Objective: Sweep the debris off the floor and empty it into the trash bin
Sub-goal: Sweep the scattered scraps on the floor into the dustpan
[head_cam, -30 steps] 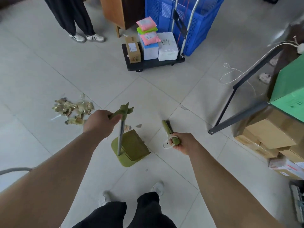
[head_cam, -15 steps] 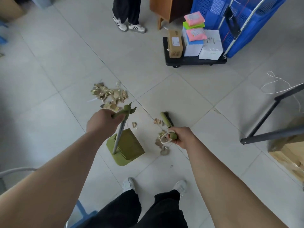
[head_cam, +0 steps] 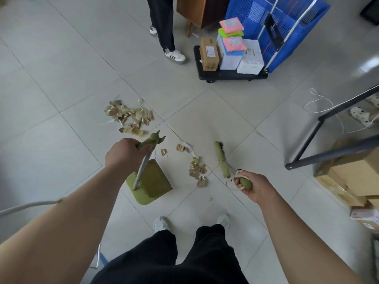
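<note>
My left hand [head_cam: 124,153] grips the green top of the dustpan's grey pole, and the olive dustpan [head_cam: 150,182] rests on the tiled floor below it. My right hand [head_cam: 251,186] holds the green broom handle; the broom head [head_cam: 221,158] lies on the floor ahead of it. A large pile of tan paper debris [head_cam: 129,117] lies beyond the dustpan to the left. A smaller scatter of debris [head_cam: 196,171] sits between dustpan and broom head. No trash bin is in view.
A black trolley [head_cam: 231,75] with boxes and pink packets stands ahead, a blue crate [head_cam: 287,23] behind it. Another person's legs [head_cam: 164,27] stand at the top. A dark metal frame [head_cam: 328,152] and cardboard boxes [head_cam: 354,179] are at the right. My feet are below.
The view has swung left, bringing the large debris pile closer to centre. The broom head has moved right, away from the small scatter of debris it uncovered. The dustpan stays beside my left hand.
</note>
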The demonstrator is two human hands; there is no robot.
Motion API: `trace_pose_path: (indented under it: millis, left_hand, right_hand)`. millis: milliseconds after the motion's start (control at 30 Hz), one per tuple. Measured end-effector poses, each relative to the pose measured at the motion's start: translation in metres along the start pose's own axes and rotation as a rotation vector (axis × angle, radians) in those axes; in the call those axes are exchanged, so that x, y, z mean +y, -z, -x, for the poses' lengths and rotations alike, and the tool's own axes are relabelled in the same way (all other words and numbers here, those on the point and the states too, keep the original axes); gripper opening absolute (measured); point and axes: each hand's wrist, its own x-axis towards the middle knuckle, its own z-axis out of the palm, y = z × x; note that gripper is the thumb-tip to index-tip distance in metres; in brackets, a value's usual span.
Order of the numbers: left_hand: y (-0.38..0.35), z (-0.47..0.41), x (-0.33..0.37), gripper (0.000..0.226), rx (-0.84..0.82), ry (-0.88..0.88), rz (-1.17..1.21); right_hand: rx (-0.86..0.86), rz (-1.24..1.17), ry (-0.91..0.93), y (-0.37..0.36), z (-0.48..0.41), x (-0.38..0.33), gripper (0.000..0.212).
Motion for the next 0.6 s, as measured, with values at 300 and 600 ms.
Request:
trace_pose_path:
  millis: [300, 600]
  left_hand:
    - [0.006, 0.006, -0.037, 0.045, 0.012, 0.042, 0.032]
    - [0.013, 0.009, -0.078, 0.045, 0.027, 0.160, 0.066]
  right_hand:
    - [0.041, -0.287, -0.076, -0.027, 0.013, 0.043, 0.013]
    - [-0.108, -0.268, -0.098, -0.129, 0.001, 0.041, 0.019]
